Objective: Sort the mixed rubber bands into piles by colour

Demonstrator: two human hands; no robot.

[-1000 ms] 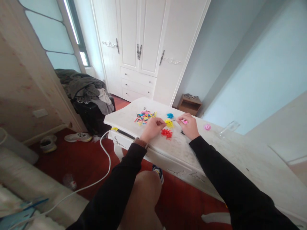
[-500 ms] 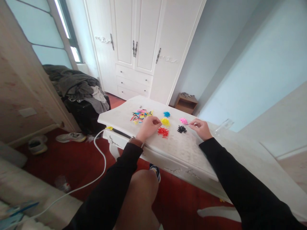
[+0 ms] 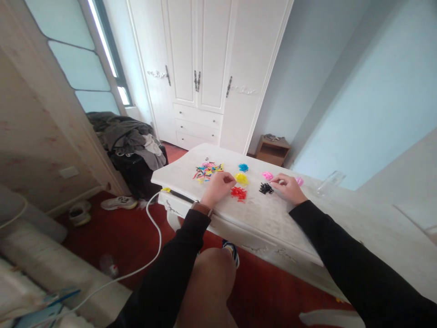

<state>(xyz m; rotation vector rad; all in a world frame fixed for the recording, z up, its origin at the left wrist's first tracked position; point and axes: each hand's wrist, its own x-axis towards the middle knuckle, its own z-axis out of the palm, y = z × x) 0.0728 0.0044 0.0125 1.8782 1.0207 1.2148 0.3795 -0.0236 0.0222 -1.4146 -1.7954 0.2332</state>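
Observation:
On a white table (image 3: 273, 223) lie small heaps of coloured bits: a mixed heap (image 3: 206, 170), a blue heap (image 3: 243, 167), a yellow heap (image 3: 241, 178), a red heap (image 3: 238, 193), a black heap (image 3: 265, 187) and a pink heap (image 3: 267, 175). My left hand (image 3: 220, 186) rests curled as a loose fist between the mixed heap and the red heap. My right hand (image 3: 288, 187) sits just right of the black heap with its fingertips pinched together; what they pinch is too small to make out.
A clear glass (image 3: 329, 183) lies on the table at the right, near a pink object (image 3: 299, 181). A white cable (image 3: 150, 237) runs off the table's left edge across the red floor. Behind stand a white wardrobe (image 3: 205, 68), a clothes-covered black case (image 3: 131, 150) and shoes (image 3: 118, 202).
My right hand drew back to the right from the pink heap and now sits beside the black heap. The thin stick stretched between my hands a second ago is no longer visible.

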